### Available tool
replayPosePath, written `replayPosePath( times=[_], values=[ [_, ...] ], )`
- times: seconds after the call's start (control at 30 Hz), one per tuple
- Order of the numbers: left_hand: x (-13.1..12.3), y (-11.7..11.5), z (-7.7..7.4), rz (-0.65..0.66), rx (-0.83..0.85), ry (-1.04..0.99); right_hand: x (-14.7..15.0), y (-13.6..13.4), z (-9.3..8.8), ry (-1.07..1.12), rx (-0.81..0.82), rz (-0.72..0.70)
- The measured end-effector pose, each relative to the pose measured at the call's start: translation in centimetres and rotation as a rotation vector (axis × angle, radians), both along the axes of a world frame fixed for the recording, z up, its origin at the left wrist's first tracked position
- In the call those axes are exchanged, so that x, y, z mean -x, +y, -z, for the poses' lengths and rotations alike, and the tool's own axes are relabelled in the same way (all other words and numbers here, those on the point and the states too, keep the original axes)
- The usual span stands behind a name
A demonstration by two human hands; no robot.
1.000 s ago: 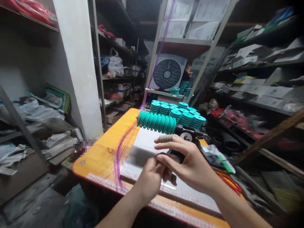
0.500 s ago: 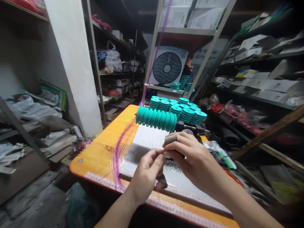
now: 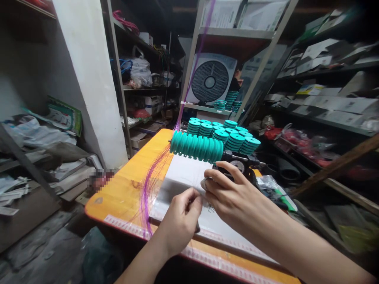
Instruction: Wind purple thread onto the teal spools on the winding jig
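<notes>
My left hand [image 3: 184, 215] is closed in a pinch above the white board [image 3: 183, 169]. Hair-thin strands show faintly by its fingertips; what exactly it grips is too fine to make out. To its right is my right hand [image 3: 229, 193], fingers bent and its lower fingertips drawn together, with a grey wrap on one finger. Anything in those fingertips is hidden. Small grey metal bits [image 3: 211, 209] lie on the board just under it. Beyond both hands, a row of ribbed green spools [image 3: 195, 146] sits on a horizontal shaft, with purple line [image 3: 145, 193] hanging off its left end.
Stacks of green spools [image 3: 235, 140] stand behind the shaft on the orange table [image 3: 118, 197]. A black clamp with a dial [image 3: 237, 163] is at the shaft's right. A box fan [image 3: 210, 81] stands on the rack behind. Loaded shelves line both sides.
My right hand has lifted and opened its upper fingers slightly, parting from my left fingertips. My left hand stays pinched in nearly the same place. The view has shifted slightly.
</notes>
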State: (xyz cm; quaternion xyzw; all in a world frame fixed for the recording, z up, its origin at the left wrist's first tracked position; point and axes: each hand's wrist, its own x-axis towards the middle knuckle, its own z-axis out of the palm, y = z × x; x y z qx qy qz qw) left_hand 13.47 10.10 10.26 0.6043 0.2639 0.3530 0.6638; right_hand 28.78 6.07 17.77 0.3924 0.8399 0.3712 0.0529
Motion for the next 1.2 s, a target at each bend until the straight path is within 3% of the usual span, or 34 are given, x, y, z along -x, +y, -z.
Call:
replayPosePath(
  times=[0.37, 0.6, 0.67, 0.77, 0.87, 1.07, 1.2],
  values=[
    [0.1, -0.1, -0.5, 0.001, -0.109, 0.052, -0.4, 0.0, -0.4, 0.098, 0.000, -0.071],
    [-0.3, 0.1, -0.5, -0.113, -0.318, 0.129, -0.5, 0.4, -0.3, 0.186, 0.101, -0.076],
    [-0.3, 0.3, -0.3, -0.086, -0.226, 0.064, -0.8, 0.2, -0.9, 0.314, 0.151, -0.092],
    [-0.3, 0.4, 0.0, -0.050, 0.071, -0.165, -1.2, -0.4, -1.5, 0.553, 0.191, -0.065],
    [-0.4, 0.2, 0.0, -0.059, 0.256, -0.365, -1.1, -0.9, -1.1, 0.771, 0.222, -0.051],
    [-1.1, -0.3, -0.2, -0.037, 0.301, -0.452, -0.4, -0.5, 0.6, 1.107, 0.326, -0.088],
    [-1.4, -0.2, 0.0, -0.044, 0.289, -0.442, -0.4, -0.3, 0.9, 1.209, 0.370, -0.081]
  ],
)
